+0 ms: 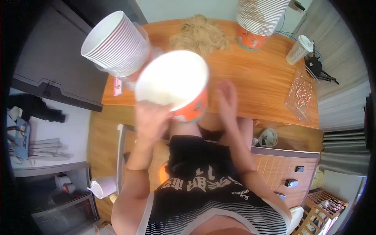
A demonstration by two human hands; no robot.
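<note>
My left hand (150, 119) grips the near-left rim of a large paper bucket (196, 105), white inside and orange outside. The bucket is tilted, its open mouth facing up toward me, and motion blurs it slightly. To its right, my right hand (228, 100) is empty above the table's near edge, with fingers stretched out and somewhat blurred. Beyond the bucket lies a loose heap of tan, stringy material (200, 34). On the left, a tilted stack of nested paper buckets (123, 49) sits partly in clear plastic.
The wooden table (254, 84) also bears a tall bucket stack (260, 19), a lidded cup (300, 49), a black device with antennas (318, 66), a clear tray of small reddish pieces (301, 94) and a pink packet (117, 87). A lined bin (268, 138) stands below the near edge.
</note>
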